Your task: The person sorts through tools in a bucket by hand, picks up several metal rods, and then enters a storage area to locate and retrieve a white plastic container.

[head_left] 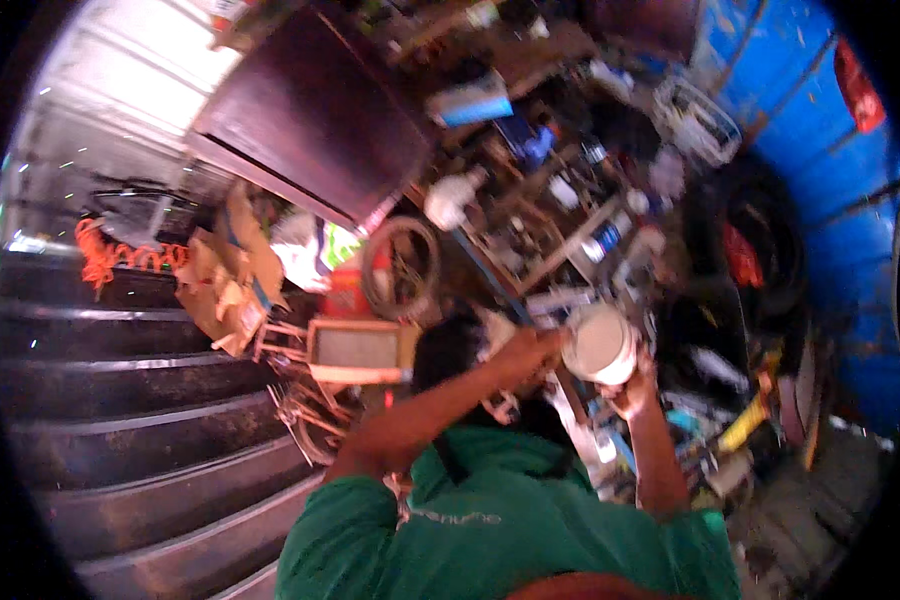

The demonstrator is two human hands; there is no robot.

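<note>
A whitish cylindrical container [598, 343], like a small tub or can, is held out in front of my chest with its round pale end facing up toward me. My right hand [631, 386] grips it from the right side and below. On the opposite side my left hand [546, 346] is against its edge; motion blur hides its separate fingers. Beyond the container lies a wooden compartment tray [570, 251] crowded with small parts and tools. A blue-and-white can or bottle [606, 238] lies among them.
A dark red cabinet [322, 112] stands at upper left. Nearby are torn cardboard [229, 292], a small wheel [401, 266] and an orange coiled hose [131, 256]. Dark ridged panels [157, 382] fill the left. A blue metal wall [847, 240] closes the right, near a yellow-handled tool [742, 426].
</note>
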